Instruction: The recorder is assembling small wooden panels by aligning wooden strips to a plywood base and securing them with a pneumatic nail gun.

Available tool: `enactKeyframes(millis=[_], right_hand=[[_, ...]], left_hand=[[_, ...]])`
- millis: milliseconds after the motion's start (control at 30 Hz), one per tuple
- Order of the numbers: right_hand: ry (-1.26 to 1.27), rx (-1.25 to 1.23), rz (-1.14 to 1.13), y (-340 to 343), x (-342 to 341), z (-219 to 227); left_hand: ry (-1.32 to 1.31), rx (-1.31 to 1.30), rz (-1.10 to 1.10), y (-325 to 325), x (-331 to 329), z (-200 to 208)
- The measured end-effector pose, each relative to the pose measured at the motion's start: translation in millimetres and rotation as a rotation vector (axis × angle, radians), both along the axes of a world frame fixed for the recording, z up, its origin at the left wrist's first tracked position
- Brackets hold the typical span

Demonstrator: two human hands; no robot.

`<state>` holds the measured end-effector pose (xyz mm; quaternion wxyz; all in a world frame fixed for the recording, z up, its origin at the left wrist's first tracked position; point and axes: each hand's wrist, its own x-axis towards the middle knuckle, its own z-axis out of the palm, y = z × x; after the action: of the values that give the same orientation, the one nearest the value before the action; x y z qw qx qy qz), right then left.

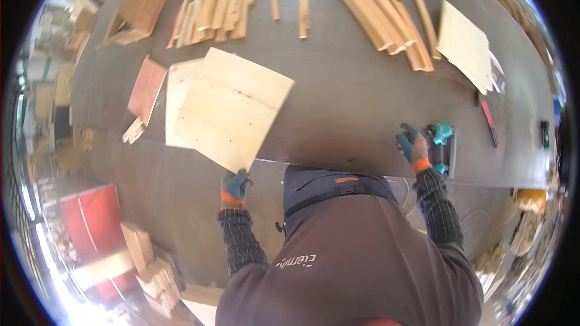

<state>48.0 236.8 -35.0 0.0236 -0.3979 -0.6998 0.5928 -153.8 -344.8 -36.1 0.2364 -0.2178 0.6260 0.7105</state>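
My left hand (235, 188), in a blue-grey glove with an orange cuff, is closed on the near corner of a pale square plywood panel (234, 107). That panel is tilted over a second pale panel (175, 104), which it partly covers. My right hand (412, 146), gloved alike, holds nothing, and its fingers are apart above the dark table (344, 108). Just right of it, without touching, lies a teal-and-black power tool (443, 134) that looks like a nail gun. Farther right is a red-handled tool (488, 122).
Wooden strips (217, 9) lie in a bunch at the far left, more strips (377, 18) at the far right beside stacked thin panels (465, 45). A cardboard box (142, 9) and a reddish board (147, 87) are on the left. Wood pieces (157, 278) are stacked behind my left side.
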Motion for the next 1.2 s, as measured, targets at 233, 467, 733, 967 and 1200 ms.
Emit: enactKeyframes(millis=[233,467,733,967,1200], right_hand=[[0.064,0.356,0.069,61,-64,5],[-0.034,0.869,0.144,110,-161,44],[-0.162,1.229,0.410,117,-272,17],[-0.396,1.322,0.446,121,-305,-19],[-0.354,1.364,0.409,120,-304,-19]], left_hand=[[-0.062,0.046,-0.493,80,-12,6],[-0.138,-0.065,-0.697,154,-57,-19],[-0.186,0.011,-0.320,172,-59,-43],[-0.138,0.026,-0.234,180,-55,-42],[-0.111,0.093,-0.208,170,-52,-52]])
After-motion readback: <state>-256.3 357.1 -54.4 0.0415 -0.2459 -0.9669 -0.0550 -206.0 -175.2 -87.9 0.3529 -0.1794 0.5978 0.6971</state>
